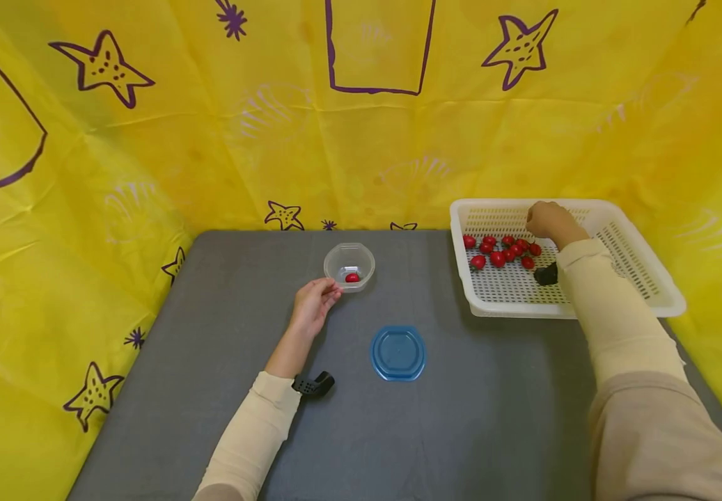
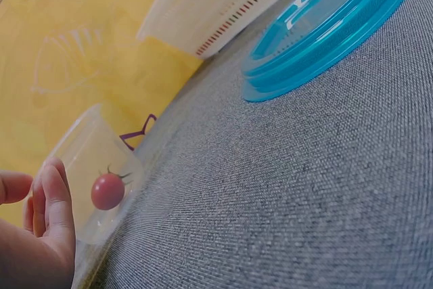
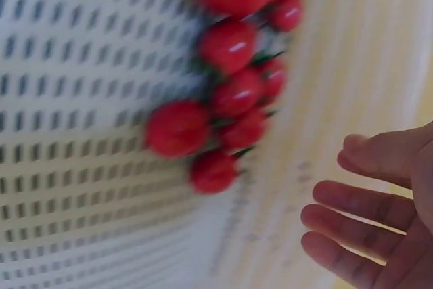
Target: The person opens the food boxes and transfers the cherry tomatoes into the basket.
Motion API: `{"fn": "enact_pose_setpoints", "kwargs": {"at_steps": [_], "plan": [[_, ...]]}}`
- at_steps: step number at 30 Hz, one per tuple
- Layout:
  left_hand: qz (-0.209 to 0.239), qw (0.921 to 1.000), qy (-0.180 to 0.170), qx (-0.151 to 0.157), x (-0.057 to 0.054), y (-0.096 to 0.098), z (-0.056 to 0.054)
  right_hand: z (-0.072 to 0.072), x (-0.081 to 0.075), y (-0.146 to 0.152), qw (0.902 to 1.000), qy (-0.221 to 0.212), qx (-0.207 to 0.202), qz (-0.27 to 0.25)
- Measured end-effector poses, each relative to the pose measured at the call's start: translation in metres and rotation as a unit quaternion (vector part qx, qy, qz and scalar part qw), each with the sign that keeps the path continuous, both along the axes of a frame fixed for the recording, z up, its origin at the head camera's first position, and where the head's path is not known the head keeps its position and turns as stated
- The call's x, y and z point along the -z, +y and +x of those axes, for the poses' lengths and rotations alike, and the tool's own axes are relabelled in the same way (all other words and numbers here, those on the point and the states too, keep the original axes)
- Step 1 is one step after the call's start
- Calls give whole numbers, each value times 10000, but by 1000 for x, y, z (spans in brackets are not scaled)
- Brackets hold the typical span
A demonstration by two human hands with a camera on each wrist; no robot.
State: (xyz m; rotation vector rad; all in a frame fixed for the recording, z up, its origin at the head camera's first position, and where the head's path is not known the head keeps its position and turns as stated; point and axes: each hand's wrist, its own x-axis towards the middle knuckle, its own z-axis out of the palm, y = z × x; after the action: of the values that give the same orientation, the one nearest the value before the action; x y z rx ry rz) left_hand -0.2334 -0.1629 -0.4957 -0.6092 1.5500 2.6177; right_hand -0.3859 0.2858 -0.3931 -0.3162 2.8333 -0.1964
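Observation:
On the grey table stands a clear plastic container with one cherry tomato inside. My left hand pinches its near-left rim between thumb and fingers. Over the far part of a white plastic basket is my right hand, its fingers loosely extended in the right wrist view with nothing between them. Several red cherry tomatoes with green stems lie in the basket, left of that hand in the head view. The right forearm hides part of the basket.
A blue lid lies flat on the grey table, nearer to me than the container. Yellow patterned cloth hangs behind the table and along both sides. The basket stands at the table's far right, close to the cloth.

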Motion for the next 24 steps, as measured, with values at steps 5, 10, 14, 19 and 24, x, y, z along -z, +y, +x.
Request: {"fn": "enact_pose_setpoints", "kwargs": {"at_steps": [5,10,14,19,24], "plan": [[-42,9999,-112,-2,-2,1,-1,1,-22,-26,9992,232,-222,-242],[-83,9999,-32,71,-5,2,-2,-2,-35,-56,9960,579,-524,-433],[-117,9999,2,127,-6,1,-1,-3,-39,-81,9920,729,-838,-593],[-129,9998,-15,170,-6,0,-2,3,-41,-113,9847,837,-1319,-772],[-108,9999,-4,115,-6,-1,-3,12,-45,-149,9768,874,-1713,-946]]}}
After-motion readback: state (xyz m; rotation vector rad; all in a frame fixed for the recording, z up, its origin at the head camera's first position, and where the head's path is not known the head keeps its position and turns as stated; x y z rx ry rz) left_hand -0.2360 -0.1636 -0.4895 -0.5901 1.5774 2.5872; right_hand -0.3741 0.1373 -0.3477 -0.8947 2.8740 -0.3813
